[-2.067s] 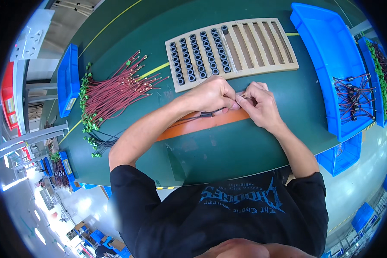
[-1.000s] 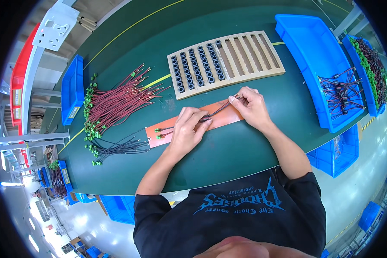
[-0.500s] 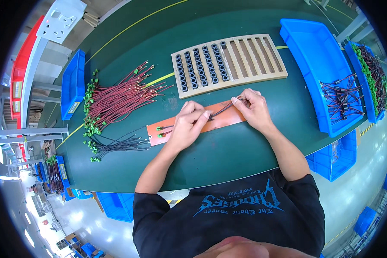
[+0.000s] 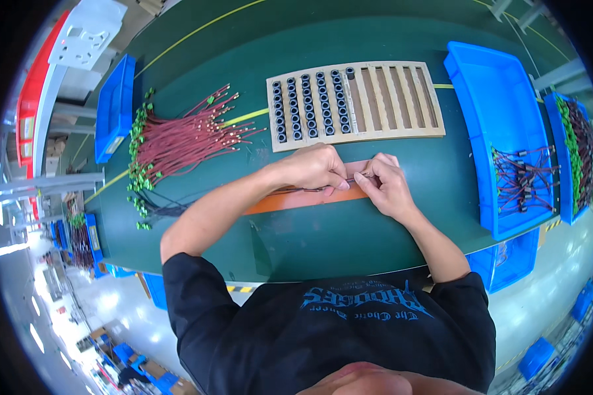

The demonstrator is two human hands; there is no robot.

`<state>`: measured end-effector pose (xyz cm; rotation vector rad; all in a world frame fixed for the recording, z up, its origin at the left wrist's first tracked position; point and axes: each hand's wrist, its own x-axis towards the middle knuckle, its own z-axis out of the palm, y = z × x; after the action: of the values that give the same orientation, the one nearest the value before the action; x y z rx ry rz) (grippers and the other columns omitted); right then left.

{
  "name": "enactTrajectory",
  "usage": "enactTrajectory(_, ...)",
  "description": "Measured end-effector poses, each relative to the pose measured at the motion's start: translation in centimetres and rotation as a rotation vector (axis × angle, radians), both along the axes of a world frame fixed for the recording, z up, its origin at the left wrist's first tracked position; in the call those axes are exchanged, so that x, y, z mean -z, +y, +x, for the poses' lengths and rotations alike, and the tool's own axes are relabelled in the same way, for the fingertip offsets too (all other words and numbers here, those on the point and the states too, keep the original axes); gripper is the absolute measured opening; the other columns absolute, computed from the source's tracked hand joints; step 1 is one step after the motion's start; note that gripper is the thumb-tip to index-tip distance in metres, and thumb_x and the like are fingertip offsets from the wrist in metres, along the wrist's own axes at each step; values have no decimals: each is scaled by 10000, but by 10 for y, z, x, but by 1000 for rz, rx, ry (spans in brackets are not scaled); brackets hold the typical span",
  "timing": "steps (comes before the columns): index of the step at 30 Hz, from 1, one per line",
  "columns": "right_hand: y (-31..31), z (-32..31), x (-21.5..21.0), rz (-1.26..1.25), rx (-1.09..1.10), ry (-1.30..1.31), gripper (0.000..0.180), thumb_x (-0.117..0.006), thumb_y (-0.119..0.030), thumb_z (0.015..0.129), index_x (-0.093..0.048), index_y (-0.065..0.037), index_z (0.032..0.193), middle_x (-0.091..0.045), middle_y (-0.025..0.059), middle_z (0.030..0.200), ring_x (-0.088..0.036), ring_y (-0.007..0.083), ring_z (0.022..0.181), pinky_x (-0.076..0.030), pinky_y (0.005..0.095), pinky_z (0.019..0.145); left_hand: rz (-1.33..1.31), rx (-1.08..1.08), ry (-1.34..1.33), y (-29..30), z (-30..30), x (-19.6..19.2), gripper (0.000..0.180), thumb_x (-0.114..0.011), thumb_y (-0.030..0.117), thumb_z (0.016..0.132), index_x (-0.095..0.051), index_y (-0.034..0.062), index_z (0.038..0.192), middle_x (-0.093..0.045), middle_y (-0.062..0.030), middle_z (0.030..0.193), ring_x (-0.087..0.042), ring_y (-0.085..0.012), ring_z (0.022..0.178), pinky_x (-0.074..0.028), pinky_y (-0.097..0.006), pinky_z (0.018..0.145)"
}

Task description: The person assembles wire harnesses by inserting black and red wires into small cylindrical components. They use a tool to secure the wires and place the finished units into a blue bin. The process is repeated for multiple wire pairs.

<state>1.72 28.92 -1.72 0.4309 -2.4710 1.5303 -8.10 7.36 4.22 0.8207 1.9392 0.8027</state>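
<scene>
Both hands meet over an orange strip-shaped board [image 4: 290, 201] lying on the green bench. My left hand [image 4: 316, 170] pinches dark thin wires [image 4: 315, 190], its forearm crossing the board's left part. Close beside it, my right hand [image 4: 385, 184] pinches the same wires near the board's right part; their ends are hidden by the fingers. To the left lies a fan of red wires [image 4: 184, 135] with green connectors. Nearer to me are black wires [image 4: 168, 209] with green connectors, partly behind my left forearm.
A wooden rack [image 4: 395, 99] holding rows of black rings [image 4: 308, 105] stands beyond my hands. At the right, a blue bin [image 4: 501, 112] contains wire assemblies [image 4: 524, 178]; another bin of green-ended wires [image 4: 573, 151] is beside it. A blue bin [image 4: 115, 108] stands far left.
My left hand has moved right and away from me, closer to my right hand, and its forearm now covers the board's left end. The right hand stays at nearly the same place.
</scene>
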Motion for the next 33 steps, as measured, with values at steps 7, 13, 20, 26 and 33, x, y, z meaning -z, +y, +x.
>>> enactTrajectory(7, -6, -10, 2, -42, -4, -39, 261, -782, -117, 907, -581, -54, 752, -518, 42, 670, -513, 233, 669, -415, 378, 784, 3, -223, 69, -9, 22, -1, 176, -746, 166, 944, -769, 9, 869, -703, -74, 710, -637, -159, 662, -509, -336, 652)
enactTrajectory(13, -27, -12, -39, -300, -14, -75, 211, -731, -107, 962, -582, -17, 842, -567, 79, 817, -573, 221, 764, -470, 353, 770, 360, -312, 525, -50, 59, -13, 206, -705, 188, 988, -697, -6, 1058, -681, -114, 920, -665, -272, 826, -525, -373, 769)
enactTrajectory(20, -78, -51, -109, -1088, -280, -296, 146, -525, -158, 1113, -480, -44, 1036, -746, 216, 1054, -737, 260, 1022, -588, 423, 941, 370, -630, 155, -82, 92, -67, 236, -603, 260, 1074, -591, 34, 1141, -502, 21, 714, -481, -78, 635, -431, -271, 609)
enactTrajectory(26, -95, -58, -128, -1051, -359, -77, 135, -545, -128, 1103, -477, -35, 1034, -738, 182, 922, -743, 235, 843, -620, 384, 793, 267, -717, 431, -82, 98, -76, 192, -591, 194, 1063, -562, 14, 1125, -555, 12, 750, -490, -90, 650, -430, -271, 599)
enactTrajectory(33, -90, -50, -140, -906, -352, -152, 124, -544, -111, 1100, -473, -37, 1030, -736, 187, 914, -729, 198, 786, -586, 324, 673, 459, -692, 322, -62, 97, -73, 270, -611, 178, 1050, -588, -1, 1252, -638, -59, 896, -586, -77, 751, -489, -248, 654)
